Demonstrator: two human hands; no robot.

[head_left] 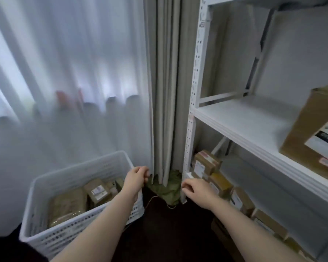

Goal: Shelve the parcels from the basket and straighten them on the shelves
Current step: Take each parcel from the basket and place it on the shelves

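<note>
A white slotted basket (55, 233) stands on the floor at lower left with several brown parcels (98, 191) inside. My left hand (135, 177) hovers over the basket's right rim, fingers loosely curled, holding nothing. My right hand (196, 190) reaches toward the foot of the white shelf unit (235, 129), fingers loosely curled and empty. A row of several brown parcels (219, 183) lines the bottom shelf. One large cardboard box (309, 137) with a white label sits on the middle shelf at right.
A sheer white curtain (64, 82) and a grey drape (165, 91) hang behind the basket. Green cloth (167, 188) and a thin cord (155, 199) lie on the dark floor between basket and shelf post (192, 129). The middle shelf's left part is bare.
</note>
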